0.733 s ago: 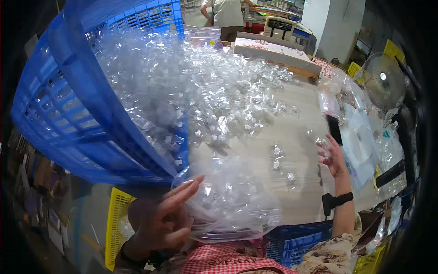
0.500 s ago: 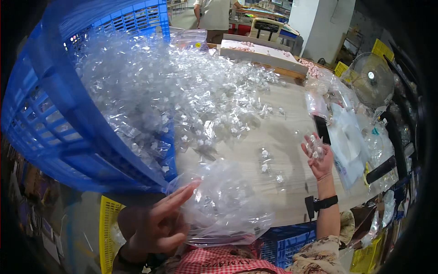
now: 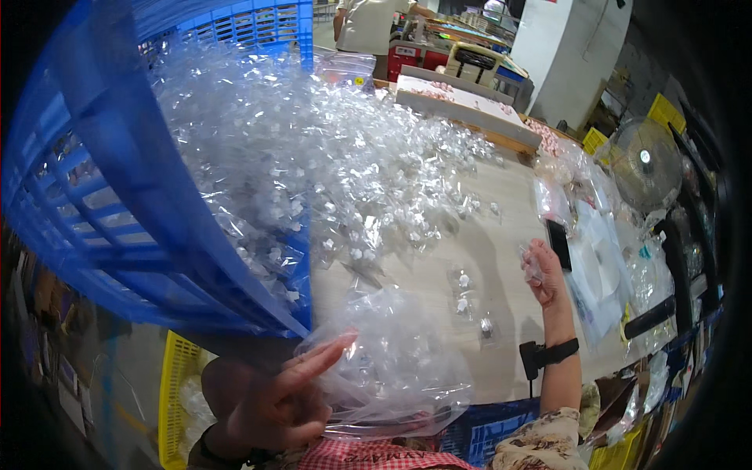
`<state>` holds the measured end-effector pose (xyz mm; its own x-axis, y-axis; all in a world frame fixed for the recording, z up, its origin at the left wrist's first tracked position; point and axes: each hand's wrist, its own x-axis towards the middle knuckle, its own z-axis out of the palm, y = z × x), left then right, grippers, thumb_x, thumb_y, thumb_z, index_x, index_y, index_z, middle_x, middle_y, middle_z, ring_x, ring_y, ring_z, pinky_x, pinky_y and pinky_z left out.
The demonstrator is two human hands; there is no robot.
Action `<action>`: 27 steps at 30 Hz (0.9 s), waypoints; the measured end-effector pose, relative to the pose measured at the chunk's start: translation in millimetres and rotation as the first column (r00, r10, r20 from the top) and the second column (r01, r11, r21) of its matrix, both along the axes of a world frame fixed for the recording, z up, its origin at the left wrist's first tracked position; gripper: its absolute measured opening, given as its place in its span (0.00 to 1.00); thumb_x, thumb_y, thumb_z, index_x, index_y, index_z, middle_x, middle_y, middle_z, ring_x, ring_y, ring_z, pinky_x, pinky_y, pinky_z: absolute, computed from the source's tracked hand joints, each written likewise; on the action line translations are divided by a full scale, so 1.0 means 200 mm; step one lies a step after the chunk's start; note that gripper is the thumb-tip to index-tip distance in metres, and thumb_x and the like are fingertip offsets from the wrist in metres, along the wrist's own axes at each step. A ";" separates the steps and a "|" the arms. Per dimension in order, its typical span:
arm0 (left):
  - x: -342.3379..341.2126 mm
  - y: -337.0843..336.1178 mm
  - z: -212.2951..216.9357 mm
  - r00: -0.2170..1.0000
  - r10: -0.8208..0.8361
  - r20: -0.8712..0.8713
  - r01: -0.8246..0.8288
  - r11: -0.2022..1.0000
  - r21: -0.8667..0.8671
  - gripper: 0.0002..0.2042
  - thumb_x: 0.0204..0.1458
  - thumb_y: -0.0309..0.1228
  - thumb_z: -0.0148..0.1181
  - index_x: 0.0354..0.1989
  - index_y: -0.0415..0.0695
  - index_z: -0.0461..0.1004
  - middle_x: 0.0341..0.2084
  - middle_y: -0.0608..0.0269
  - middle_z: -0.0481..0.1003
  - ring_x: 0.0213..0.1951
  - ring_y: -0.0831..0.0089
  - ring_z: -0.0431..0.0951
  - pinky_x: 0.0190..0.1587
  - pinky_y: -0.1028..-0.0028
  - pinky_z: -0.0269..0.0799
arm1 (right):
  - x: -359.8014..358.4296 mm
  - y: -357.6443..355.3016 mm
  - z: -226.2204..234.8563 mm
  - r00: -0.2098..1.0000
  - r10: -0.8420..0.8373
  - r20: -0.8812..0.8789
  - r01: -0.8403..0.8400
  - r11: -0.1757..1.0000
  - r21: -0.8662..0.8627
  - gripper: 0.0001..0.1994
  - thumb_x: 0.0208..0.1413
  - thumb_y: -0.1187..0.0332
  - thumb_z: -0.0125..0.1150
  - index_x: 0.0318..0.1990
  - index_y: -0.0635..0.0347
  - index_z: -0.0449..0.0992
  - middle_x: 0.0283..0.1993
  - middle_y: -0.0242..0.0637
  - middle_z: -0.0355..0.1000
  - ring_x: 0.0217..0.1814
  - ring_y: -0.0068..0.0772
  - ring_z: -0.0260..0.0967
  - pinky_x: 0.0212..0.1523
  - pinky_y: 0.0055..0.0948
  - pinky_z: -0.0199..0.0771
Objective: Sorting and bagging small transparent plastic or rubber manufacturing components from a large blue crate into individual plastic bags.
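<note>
At the left of the wooden surface (image 3: 427,286), a blue plastic crate (image 3: 133,172) is tilted with its mouth turned toward the middle, apparently so that the heap of small clear packets (image 3: 376,184) is spread from it within reach. Whether the crate is fully laid on its side cannot be told. The large clear plastic bag (image 3: 399,368) is set at the near edge of the surface, against the red-checked apron (image 3: 368,456); it is probably steadied there by the body and by the left hand (image 3: 286,399). That hand is placed at the bag's left side, with the index finger stretched over the plastic and the thumb held apart; whether any film is pinched by it cannot be told.

The right hand (image 3: 542,272) is raised over the right part of the surface, its fingers curled narrow around clear film (image 3: 532,268), presumably one or more packets; the count is hidden by the fingers. A black phone (image 3: 558,244) is laid just beyond it, toward the right edge.

The bag, with packets seen through its film, is thus found just beside the left hand and well apart from the right. Three loose packets (image 3: 463,304) are left in a short line between the bag and the right hand, while the heap is spread toward the far left corner, beyond both hands.
</note>
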<state>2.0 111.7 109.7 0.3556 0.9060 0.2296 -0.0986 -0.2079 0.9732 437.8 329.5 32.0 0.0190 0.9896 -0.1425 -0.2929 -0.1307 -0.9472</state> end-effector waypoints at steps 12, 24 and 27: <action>-0.04 0.02 -0.17 0.995 -0.099 -0.023 0.102 0.988 0.112 0.41 0.39 0.12 0.55 0.67 0.37 0.49 0.66 0.47 0.51 0.25 0.82 0.72 0.23 0.84 0.65 | -0.08 0.82 -0.06 -0.293 -0.124 0.948 -0.271 0.962 0.042 0.24 0.47 0.58 0.65 0.54 0.41 0.72 0.43 0.47 0.74 0.48 0.49 0.70 0.47 0.43 0.71; -0.02 0.05 -0.11 0.997 -0.063 0.037 0.052 0.968 0.247 0.41 0.39 0.09 0.51 0.67 0.37 0.48 0.64 0.48 0.55 0.20 0.85 0.59 0.24 0.83 0.59 | 0.09 0.65 -0.30 0.260 -0.067 0.963 -0.219 0.967 0.127 0.07 0.50 0.67 0.57 0.34 0.59 0.76 0.20 0.37 0.70 0.24 0.31 0.70 0.26 0.29 0.71; -0.02 0.06 -0.02 0.988 -0.127 -0.087 0.140 0.977 0.161 0.40 0.42 0.11 0.52 0.68 0.37 0.46 0.66 0.47 0.52 0.20 0.87 0.62 0.24 0.84 0.60 | -0.10 0.34 0.02 0.722 0.021 0.691 -0.132 0.985 0.109 0.05 0.54 0.69 0.55 0.31 0.62 0.73 0.19 0.28 0.66 0.19 0.17 0.64 0.17 0.20 0.63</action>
<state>-2.9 124.1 106.6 0.4927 0.8009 0.3403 -0.0634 -0.3570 0.9319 418.1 397.6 37.0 -0.0205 0.9996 0.0188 0.4487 0.0261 -0.8933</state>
